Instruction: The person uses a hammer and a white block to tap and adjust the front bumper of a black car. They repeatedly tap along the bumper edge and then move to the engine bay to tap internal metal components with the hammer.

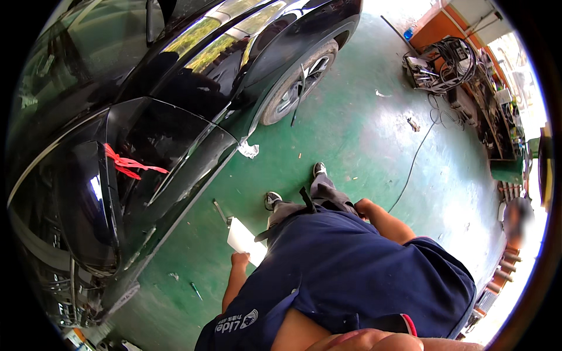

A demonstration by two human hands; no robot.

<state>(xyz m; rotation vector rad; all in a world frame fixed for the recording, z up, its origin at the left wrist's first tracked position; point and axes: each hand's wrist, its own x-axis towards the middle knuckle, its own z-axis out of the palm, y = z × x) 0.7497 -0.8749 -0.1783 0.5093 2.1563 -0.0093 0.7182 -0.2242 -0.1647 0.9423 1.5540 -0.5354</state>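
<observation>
My left hand (240, 258) is closed at the lower edge of a flat white panel (241, 237). Whether the fingers grip that panel or only overlap it in the picture, I cannot tell. From the panel's far corner a thin grey metal piece (220, 210) sticks out. Against the grey trousers at my right hip, my right hand (364, 207) has its fingers curled, and anything inside them is hidden. A black strap (307, 200) hangs at my waist. Left of me stands a black car (193, 93), with a red ribbon (132, 162) tied on its dark body.
The car's front wheel (301, 85) is ahead. On the green floor (345, 140) lie a screwdriver-like tool (196, 291), white scraps (249, 150) and a dark cable (413, 164). A cart with coiled cables (445, 64) and a cluttered bench (497, 126) stand at the right.
</observation>
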